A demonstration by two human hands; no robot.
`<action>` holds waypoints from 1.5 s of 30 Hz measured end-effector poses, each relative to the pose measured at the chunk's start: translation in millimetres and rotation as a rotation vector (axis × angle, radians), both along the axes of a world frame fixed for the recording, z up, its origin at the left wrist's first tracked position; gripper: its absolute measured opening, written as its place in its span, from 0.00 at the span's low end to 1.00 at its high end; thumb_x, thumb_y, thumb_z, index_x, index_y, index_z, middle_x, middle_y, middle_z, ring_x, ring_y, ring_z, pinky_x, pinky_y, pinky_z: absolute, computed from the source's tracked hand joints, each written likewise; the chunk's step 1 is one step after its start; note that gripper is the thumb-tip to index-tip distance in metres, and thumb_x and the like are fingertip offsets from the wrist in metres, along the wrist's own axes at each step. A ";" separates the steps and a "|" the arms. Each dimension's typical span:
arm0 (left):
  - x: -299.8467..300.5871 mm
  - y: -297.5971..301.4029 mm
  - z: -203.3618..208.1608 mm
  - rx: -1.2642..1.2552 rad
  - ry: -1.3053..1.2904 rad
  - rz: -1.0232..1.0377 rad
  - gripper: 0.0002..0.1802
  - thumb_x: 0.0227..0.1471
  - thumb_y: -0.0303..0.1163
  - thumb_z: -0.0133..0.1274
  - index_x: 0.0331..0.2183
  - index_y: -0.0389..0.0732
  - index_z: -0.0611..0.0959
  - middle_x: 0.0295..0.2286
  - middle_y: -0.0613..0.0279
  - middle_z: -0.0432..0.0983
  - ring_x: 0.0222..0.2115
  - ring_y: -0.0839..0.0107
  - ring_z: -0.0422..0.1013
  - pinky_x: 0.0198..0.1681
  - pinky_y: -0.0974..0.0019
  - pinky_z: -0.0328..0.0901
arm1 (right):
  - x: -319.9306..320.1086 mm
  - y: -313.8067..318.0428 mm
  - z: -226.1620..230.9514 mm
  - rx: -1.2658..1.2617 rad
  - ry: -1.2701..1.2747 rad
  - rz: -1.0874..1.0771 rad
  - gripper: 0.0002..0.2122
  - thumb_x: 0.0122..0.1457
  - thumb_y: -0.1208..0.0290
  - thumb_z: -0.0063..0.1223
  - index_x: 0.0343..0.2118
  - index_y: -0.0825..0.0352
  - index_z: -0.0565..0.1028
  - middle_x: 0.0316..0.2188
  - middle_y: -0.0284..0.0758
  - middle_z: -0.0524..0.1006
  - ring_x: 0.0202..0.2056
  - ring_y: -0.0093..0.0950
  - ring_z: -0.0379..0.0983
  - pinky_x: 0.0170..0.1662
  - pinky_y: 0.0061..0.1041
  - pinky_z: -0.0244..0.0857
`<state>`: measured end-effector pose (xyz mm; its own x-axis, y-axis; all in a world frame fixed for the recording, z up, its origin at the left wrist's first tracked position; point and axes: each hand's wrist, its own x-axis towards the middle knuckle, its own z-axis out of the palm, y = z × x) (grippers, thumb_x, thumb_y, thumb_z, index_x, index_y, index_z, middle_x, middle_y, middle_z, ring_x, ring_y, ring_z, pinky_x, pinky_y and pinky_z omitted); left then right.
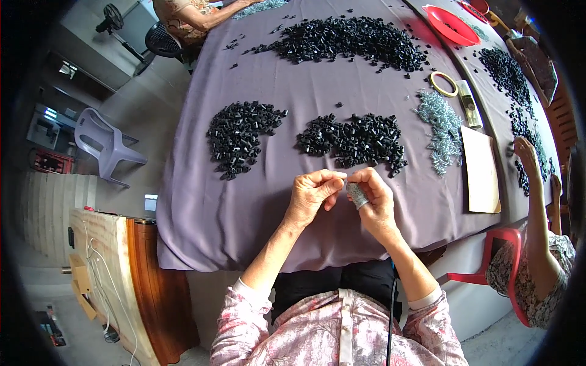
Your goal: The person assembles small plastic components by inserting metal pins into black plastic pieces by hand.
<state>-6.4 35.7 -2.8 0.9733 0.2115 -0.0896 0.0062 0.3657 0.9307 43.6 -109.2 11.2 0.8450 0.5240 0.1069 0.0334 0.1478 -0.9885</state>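
Observation:
Over the near part of the purple cloth, my left hand (312,195) and my right hand (377,201) meet at the fingertips. Both are closed in a pinch, and what is between the fingers is too small to make out. Something grey and speckled (356,194) shows at the fingers of my right hand; whether it is a finger wrap or a held bundle I cannot tell. Just beyond my hands lies a pile of small black cylindrical parts (357,139). A second black pile (238,139) lies to the left. To the right is a heap of small clear pieces (441,131).
A larger black pile (354,43) spreads across the far side. Right of the clear heap are a tape roll (444,84), a small box (469,104) and a cardboard sheet (480,171). A red basin (450,25) stands far right. Co-workers sit at far left and right.

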 end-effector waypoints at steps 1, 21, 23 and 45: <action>-0.1 0.6 0.0 0.000 0.002 0.000 0.10 0.48 0.31 0.54 0.33 0.36 0.80 0.18 0.68 0.70 0.14 0.83 0.63 0.14 0.79 0.58 | -0.4 0.4 -2.8 -0.026 -0.020 0.004 0.10 0.49 0.91 0.42 0.33 0.70 0.67 0.28 0.28 0.68 0.32 0.15 0.66 0.37 0.14 0.61; -3.5 6.6 5.2 -0.144 0.093 -0.336 0.08 0.50 0.26 0.49 0.34 0.34 0.78 0.19 0.66 0.72 0.18 0.81 0.67 0.19 0.78 0.64 | 15.1 -16.8 -0.2 -0.013 0.205 0.219 0.09 0.49 0.80 0.56 0.31 0.67 0.68 0.27 0.26 0.71 0.29 0.13 0.66 0.33 0.14 0.62; -4.5 6.4 4.3 -0.143 0.084 -0.358 0.07 0.50 0.25 0.49 0.33 0.35 0.78 0.19 0.65 0.72 0.17 0.81 0.68 0.18 0.78 0.64 | 13.4 -18.4 1.9 -0.015 0.216 0.236 0.09 0.49 0.80 0.56 0.31 0.67 0.68 0.27 0.26 0.71 0.29 0.14 0.66 0.33 0.15 0.62; 1.0 7.9 -2.6 -0.366 0.034 -0.113 0.06 0.51 0.26 0.48 0.34 0.38 0.76 0.24 0.62 0.71 0.20 0.78 0.67 0.21 0.75 0.63 | 37.6 -33.8 19.8 -0.632 -0.704 -0.178 0.09 0.42 0.82 0.50 0.28 0.65 0.72 0.25 0.37 0.68 0.28 0.36 0.68 0.31 0.32 0.63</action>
